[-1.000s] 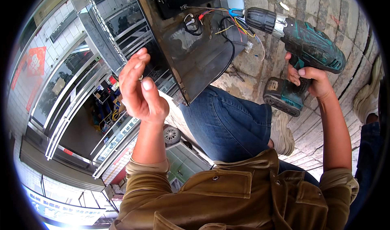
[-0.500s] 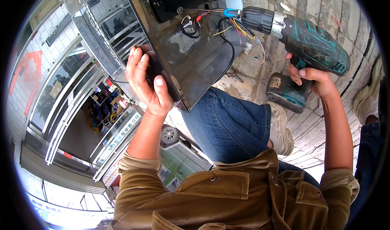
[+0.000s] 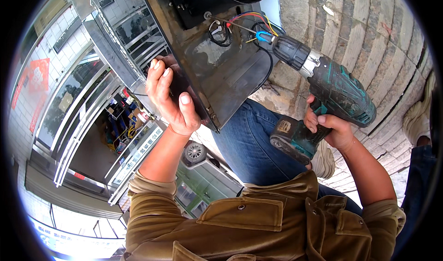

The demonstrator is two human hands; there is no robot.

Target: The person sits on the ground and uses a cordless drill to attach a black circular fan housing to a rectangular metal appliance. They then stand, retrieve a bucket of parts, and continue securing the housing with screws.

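The dark metal housing (image 3: 221,72) rests tilted over the knee (image 3: 254,145), its inner side exposed with loose coloured wires (image 3: 251,23); how many screws are already driven I cannot tell. The drill (image 3: 332,90) is teal, scuffed and dusty, its tip at the wiring. The left hand (image 3: 168,97) grips the housing's edge; the right hand (image 3: 330,129) is wrapped around the drill's handle.

Bright, sharp daylight with soft shadows; fisheye bends edges inside a black rim.
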